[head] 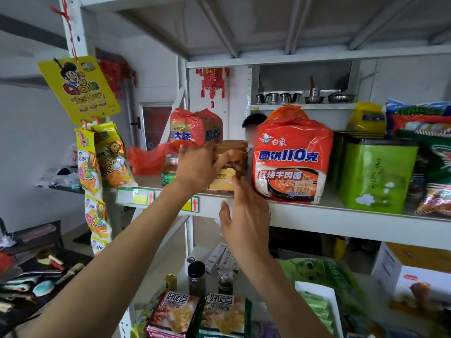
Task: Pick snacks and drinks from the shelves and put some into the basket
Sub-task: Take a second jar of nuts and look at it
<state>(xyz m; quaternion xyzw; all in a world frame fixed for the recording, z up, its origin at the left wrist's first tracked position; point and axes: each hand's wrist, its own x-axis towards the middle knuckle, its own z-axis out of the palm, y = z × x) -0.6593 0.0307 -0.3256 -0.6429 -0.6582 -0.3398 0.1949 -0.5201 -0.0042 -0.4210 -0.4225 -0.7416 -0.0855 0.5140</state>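
Note:
A clear snack jar (231, 164) with a gold-brown lid and a yellow label stands on the white shelf (317, 215) at eye level. My left hand (200, 167) grips the jar from its left side, fingers curled round it. My right hand (244, 211) is raised just below and in front of the jar, fingers straight, its fingertips close to the jar's lower right edge. No basket is in view.
A big red instant-noodle pack (290, 154) stands right of the jar, a green tin (375, 174) beyond it. A small green-labelled jar (169, 169) and another red noodle pack (195, 128) are on the left. Snack strips (95, 172) hang from the post. Biscuit packs (200, 315) lie on the lower shelf.

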